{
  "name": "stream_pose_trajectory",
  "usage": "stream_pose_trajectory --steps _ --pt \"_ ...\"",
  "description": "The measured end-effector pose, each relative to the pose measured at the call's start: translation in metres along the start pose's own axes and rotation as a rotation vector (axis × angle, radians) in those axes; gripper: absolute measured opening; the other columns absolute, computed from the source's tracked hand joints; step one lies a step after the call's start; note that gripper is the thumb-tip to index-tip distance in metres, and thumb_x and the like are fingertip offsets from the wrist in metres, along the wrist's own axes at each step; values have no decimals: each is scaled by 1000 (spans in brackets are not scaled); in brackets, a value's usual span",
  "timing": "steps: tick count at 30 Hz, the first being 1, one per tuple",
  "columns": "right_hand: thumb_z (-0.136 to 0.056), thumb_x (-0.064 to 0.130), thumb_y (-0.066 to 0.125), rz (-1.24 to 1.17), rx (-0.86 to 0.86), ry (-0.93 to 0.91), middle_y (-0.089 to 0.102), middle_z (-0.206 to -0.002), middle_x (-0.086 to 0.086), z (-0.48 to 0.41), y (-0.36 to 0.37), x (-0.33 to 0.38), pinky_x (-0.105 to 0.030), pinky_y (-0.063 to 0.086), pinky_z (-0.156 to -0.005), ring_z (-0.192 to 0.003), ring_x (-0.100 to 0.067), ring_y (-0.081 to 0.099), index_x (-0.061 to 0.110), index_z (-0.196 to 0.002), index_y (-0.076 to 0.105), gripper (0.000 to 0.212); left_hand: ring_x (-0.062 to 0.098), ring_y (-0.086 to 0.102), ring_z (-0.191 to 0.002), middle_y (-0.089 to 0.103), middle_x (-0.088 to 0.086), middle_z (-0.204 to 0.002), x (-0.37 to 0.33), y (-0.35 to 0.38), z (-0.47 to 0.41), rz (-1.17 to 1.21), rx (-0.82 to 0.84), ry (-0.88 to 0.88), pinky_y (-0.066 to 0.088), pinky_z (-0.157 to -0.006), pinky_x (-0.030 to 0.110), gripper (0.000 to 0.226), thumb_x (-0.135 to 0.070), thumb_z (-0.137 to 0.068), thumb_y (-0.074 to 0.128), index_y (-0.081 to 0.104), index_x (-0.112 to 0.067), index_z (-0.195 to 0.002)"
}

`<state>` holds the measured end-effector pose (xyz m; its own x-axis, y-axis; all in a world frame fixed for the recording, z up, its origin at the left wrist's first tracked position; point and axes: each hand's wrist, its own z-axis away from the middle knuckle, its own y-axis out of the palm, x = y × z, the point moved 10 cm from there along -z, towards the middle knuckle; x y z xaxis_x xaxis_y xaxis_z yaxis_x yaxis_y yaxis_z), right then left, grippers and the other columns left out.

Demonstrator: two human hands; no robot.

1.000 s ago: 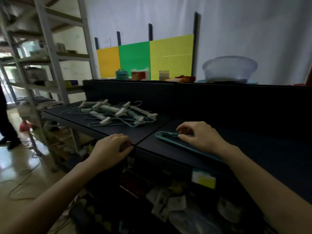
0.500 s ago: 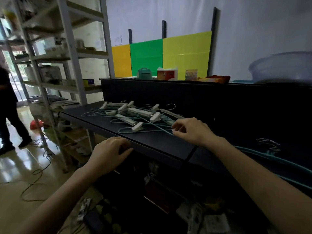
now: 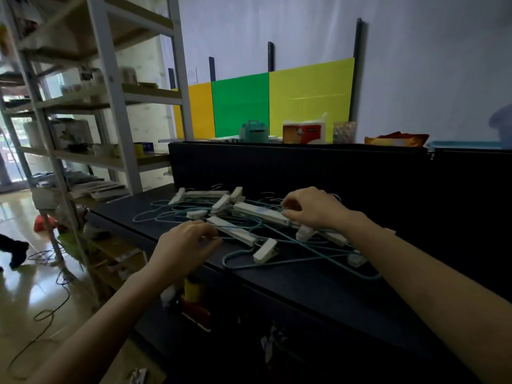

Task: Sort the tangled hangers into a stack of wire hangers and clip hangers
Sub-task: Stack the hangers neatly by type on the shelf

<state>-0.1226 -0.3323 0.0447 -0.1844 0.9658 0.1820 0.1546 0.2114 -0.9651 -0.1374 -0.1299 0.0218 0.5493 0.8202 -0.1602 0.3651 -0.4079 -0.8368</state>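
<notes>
A tangled pile of hangers (image 3: pixel 249 217) lies on the dark table (image 3: pixel 304 289): teal wire hangers (image 3: pixel 299 257) mixed with white clip hangers (image 3: pixel 260 213). My left hand (image 3: pixel 185 245) is at the pile's near left edge, fingers pinched on a thin wire by a white clip hanger (image 3: pixel 235 231). My right hand (image 3: pixel 315 207) rests on the pile's right part, fingers curled around the end of a white clip bar. Which piece it holds is partly hidden by the fingers.
A black partition (image 3: pixel 304 167) rises behind the table, with a tissue box (image 3: pixel 303 131), a teal case (image 3: pixel 253 131) and snack bags on top. A metal shelf rack (image 3: pixel 83 120) stands at left. Cables lie on the floor (image 3: pixel 41 314). A person's foot (image 3: pixel 16 253) is at far left.
The view turned left toward the pile. My right hand left the teal hangers at right and reached onto the pile. My left hand moved from the table edge up to the pile.
</notes>
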Motion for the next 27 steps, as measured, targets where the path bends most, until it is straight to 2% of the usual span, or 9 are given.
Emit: stream_pose_trajectory --steps 3,8,11,16,19,22,27 --pt "-91 46 48 77 59 35 60 -114 -4 -27 18 3 -42 50 -88 -100 -23 57 17 -116 57 40 9 55 -89 61 -8 -95 26 7 -12 16 2 2 46 -70 26 21 -39 -88 55 64 -24 -99" --pt "-91 48 46 207 84 66 62 -109 -1 -54 38 7 -32 45 -69 -90 -20 57 21 -113 59 38 10 54 -84 58 -10 -87 68 13 -36 45 -4 21 45 -65 26 19 -39 -87 56 65 -24 -95" --pt "-88 53 48 232 47 108 63 -107 0 -65 41 3 -33 48 -69 -88 -19 58 23 -110 59 39 11 57 -86 62 -7 -91 91 21 -59 73 5 38 42 -63 24 20 -37 -88 56 65 -22 -97" --pt "-88 52 50 164 21 214 61 -112 3 -70 32 -3 -33 50 -75 -95 -18 58 27 -115 57 37 11 56 -86 58 -10 -88 123 31 -101 127 3 122 49 -70 31 19 -36 -88 55 65 -21 -95" --pt "-87 50 53 170 -36 267 58 -117 7 -64 14 -3 -35 50 -79 -99 -16 56 30 -117 55 37 15 56 -92 62 -4 -95 149 41 -129 121 5 141 48 -72 31 19 -33 -89 54 64 -20 -99" --pt "-88 48 53 200 -73 319 56 -115 9 -52 0 -4 -35 49 -82 -101 -15 54 29 -117 55 35 19 52 -104 61 0 -110 176 59 -155 103 34 148 48 -81 36 26 -32 -90 52 60 -18 -111" --pt "-82 49 54 125 -196 404 59 -109 9 -25 -21 -14 -39 47 -84 -97 -13 55 32 -111 57 34 23 41 -123 47 4 -136 205 105 -191 92 240 155 41 -96 38 46 -38 -94 43 42 -17 -135"
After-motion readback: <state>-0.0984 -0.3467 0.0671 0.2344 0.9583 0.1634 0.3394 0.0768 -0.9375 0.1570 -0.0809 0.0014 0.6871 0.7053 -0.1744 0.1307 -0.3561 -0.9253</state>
